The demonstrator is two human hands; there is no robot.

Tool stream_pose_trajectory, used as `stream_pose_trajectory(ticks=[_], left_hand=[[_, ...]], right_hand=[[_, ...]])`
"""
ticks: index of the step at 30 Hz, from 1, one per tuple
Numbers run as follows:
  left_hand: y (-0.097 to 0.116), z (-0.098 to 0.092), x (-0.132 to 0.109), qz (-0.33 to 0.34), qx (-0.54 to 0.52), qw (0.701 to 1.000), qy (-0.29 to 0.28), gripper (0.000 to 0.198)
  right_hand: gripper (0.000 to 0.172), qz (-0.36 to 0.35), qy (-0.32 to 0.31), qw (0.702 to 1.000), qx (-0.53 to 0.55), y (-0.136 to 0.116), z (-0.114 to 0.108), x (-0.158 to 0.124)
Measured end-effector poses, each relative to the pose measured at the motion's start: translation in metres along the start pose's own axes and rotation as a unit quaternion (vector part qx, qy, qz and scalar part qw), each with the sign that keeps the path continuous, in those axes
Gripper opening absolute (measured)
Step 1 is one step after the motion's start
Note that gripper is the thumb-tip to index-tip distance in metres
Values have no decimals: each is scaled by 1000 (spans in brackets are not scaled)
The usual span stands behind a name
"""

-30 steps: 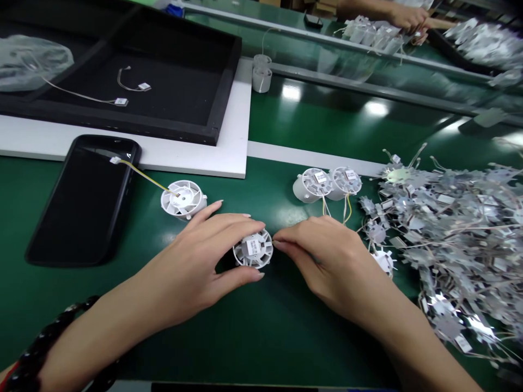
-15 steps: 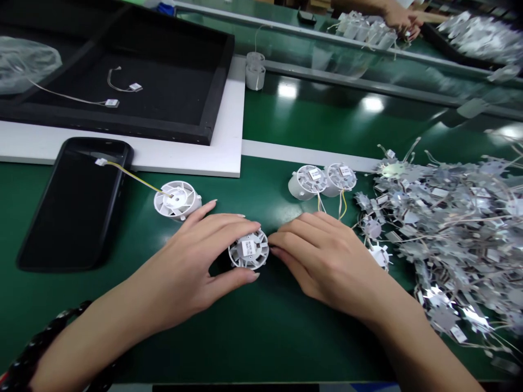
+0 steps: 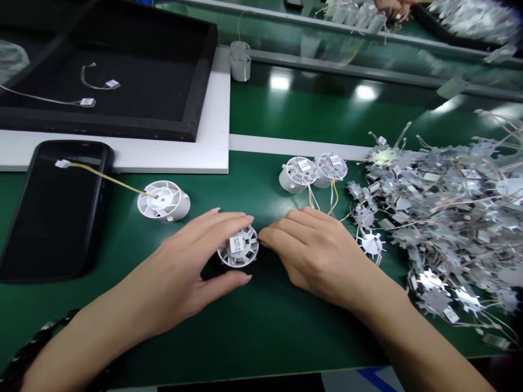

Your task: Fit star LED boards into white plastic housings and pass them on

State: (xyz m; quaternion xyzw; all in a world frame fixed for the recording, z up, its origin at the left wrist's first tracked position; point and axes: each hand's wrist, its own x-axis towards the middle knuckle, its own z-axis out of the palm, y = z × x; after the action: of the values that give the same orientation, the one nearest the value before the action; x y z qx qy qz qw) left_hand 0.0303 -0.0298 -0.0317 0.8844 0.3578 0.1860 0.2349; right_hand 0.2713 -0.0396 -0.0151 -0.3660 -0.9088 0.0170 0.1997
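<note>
A round white fan housing [image 3: 244, 255] with a printed label on its hub stands on the green table between my hands. My left hand [image 3: 192, 256] curves around its left side, fingers along the far rim and thumb at the near side, with a small gap beside the thumb. At the right edge of the housing, the fingertips of my right hand [image 3: 314, 250] are pinched together; what they hold is hidden. Left of them lies another white fan housing [image 3: 168, 201], its yellow and white wire reaching over a black phone [image 3: 53, 218].
Two labelled fan housings [image 3: 300, 173] stand behind my right hand. A large heap of silvery, toothed discs with wires [image 3: 457, 218] covers the right side. At the back left, a black tray [image 3: 143, 122] holds small wired parts. Across the bench is another person's hand [image 3: 394, 7].
The view has shifted, so most things appear further left. Both hands stay at the same fan housing, whose label looks slightly more tilted. My left thumb shows more gap from it.
</note>
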Motion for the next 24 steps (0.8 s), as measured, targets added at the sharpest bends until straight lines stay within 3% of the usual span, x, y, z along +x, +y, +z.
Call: stream_pose_trajectory(ticks=[3, 6, 9, 14, 20, 24], left_hand=[[2, -3, 1, 4, -36, 999, -19, 43], [6, -10, 3, -9, -97, 995, -24, 33], [9, -17, 5, -8, -168, 986, -7, 30], [12, -22, 4, -22, -239, 971, -18, 33], [9, -20, 1, 6, -173, 985, -13, 37], [4, -13, -4, 2, -100, 995, 16, 53]], right_hand=[[25, 27, -15, 998, 58, 0, 1, -1], [18, 46, 15, 992, 120, -1, 1, -1], [19, 60, 46, 985, 154, -5, -3, -1], [20, 69, 45, 979, 184, -10, -7, 0], [17, 37, 52, 985, 161, -6, -8, -1], [17, 23, 43, 991, 125, -5, -10, -1]])
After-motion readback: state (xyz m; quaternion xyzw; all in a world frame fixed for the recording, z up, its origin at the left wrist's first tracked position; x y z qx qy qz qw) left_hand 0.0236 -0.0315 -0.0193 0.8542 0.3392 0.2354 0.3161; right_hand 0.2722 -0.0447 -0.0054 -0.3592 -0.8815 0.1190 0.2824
